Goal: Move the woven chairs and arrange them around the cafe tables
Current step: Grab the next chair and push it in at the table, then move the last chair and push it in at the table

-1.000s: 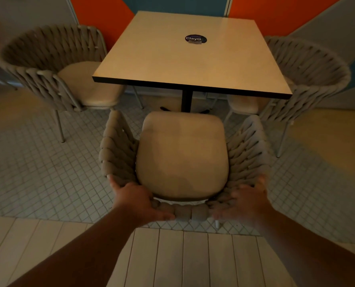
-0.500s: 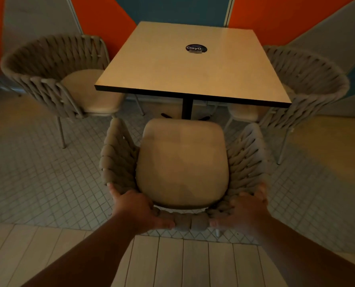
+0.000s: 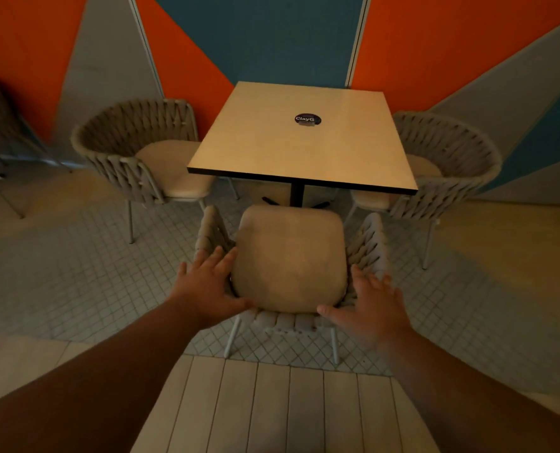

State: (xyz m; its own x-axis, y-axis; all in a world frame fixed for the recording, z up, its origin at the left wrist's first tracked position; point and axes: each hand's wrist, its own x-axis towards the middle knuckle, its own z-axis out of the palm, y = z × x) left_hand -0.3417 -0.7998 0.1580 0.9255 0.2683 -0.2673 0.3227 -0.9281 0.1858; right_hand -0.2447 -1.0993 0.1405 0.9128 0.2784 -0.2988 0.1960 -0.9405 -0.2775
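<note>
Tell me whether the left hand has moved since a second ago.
Yes. The left hand has released the back rim of the near chair and opened, fingers now stretched forward along its woven side, toward the table.

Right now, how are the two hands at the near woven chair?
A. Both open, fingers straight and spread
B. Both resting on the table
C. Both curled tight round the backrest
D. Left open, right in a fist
A: the left hand and the right hand both show straight, spread fingers over the woven rim of the near chair, gripping nothing.
</note>
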